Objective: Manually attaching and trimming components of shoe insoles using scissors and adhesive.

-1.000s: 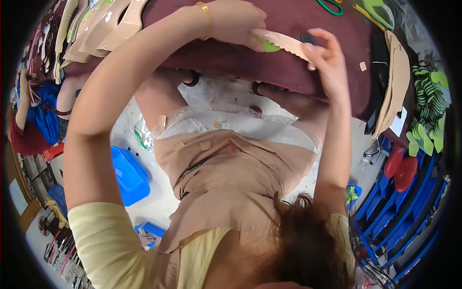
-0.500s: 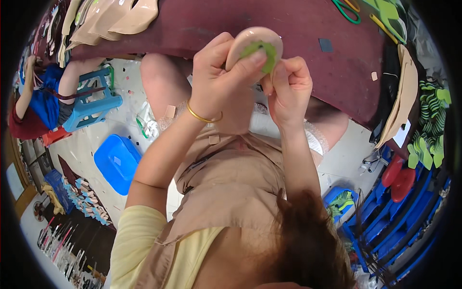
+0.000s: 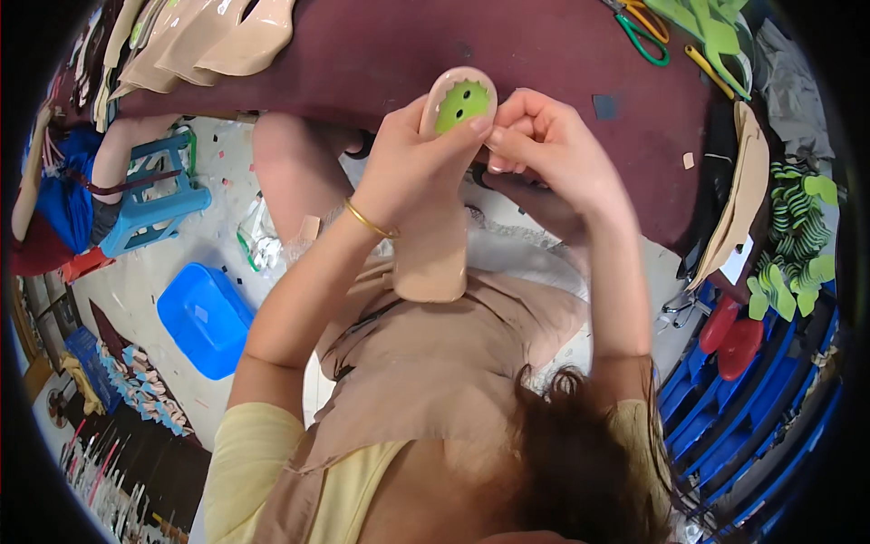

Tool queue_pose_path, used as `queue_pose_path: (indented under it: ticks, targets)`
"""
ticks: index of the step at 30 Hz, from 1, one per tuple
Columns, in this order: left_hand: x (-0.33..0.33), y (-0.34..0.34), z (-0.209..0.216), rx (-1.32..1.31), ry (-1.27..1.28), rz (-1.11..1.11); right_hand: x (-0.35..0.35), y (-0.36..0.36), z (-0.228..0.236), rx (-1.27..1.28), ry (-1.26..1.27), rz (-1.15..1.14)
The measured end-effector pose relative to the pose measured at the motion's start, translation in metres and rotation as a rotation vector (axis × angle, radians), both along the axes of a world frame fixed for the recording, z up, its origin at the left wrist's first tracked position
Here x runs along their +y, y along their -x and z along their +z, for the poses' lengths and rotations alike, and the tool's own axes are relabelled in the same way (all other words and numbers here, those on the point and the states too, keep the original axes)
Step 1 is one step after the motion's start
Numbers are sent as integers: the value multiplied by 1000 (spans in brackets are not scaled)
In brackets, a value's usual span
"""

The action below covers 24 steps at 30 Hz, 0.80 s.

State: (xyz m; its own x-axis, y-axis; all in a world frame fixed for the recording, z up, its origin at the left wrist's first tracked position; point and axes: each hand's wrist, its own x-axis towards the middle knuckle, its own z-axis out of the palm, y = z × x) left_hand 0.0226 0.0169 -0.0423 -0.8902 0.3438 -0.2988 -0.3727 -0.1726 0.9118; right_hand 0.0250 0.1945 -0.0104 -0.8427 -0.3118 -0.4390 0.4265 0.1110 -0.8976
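My left hand (image 3: 408, 156) is closed around a long, shiny beige sole-shaped piece (image 3: 430, 263). Its rounded far end tilts up and carries a bright green patch (image 3: 458, 107) with a jagged edge and two black-rimmed holes or dots. The left thumb presses near the patch's lower border. The lower end of the piece hangs over my beige apron (image 3: 435, 363). Close beside the piece's right edge, my right hand (image 3: 544, 145) has its thumb and fingers pinched together. What those fingertips hold, if anything, is too small to make out.
Before me is a dark red table (image 3: 381, 54) with beige pieces (image 3: 245, 41) stacked far left. Scissors (image 3: 648, 41) and green pieces (image 3: 720, 32) lie far right. A blue basin (image 3: 207, 317) stands on the floor; a person sits near a blue stool (image 3: 159, 208).
The beige piece has turned so its green patch faces up more and both dark spots show. My right hand has swung round, its forearm farther right. The whole view has shifted slightly.
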Motion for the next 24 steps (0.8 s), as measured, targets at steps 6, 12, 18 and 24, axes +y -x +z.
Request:
queue_pose_path:
  ticks: [6,12,18,24]
  targets:
    - [-5,20,12,-409,-206,-21,228,152,-52,918,-1463,-24]
    - [-25,22,16,-752,-425,101,177,117,-40,993,-1181,77]
    - [-31,22,27,-853,-696,-34,36,-9,-4,631,-479,206]
    - [-24,19,41,-875,-620,-58,17,-14,16,654,-661,210]
